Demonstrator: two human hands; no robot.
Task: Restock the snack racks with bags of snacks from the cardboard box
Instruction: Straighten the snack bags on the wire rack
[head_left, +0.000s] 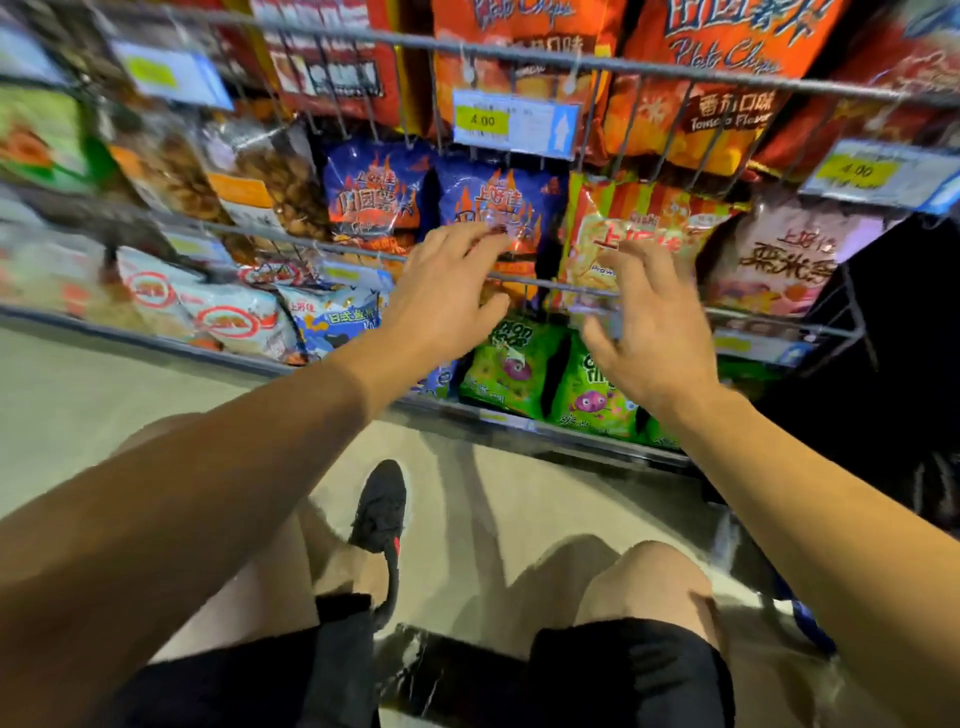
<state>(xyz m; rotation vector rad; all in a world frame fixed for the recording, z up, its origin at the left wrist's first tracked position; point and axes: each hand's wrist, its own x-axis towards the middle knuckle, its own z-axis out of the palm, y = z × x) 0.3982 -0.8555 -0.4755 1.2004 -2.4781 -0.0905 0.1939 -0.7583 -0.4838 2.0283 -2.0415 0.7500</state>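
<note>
Both my hands reach toward the wire snack rack. My left hand hovers with spread fingers in front of a blue flame-printed chip bag on the middle shelf. My right hand is open too, its fingers spread before a red-and-yellow striped snack bag. Neither hand holds a bag. Green snack bags stand on the lowest shelf under my hands. The cardboard box is not in view.
Orange potato chip bags fill the top shelf, with price tags clipped to the wire. Nut bags and white bags sit to the left, a pink bag to the right. My knees and a black shoe are below.
</note>
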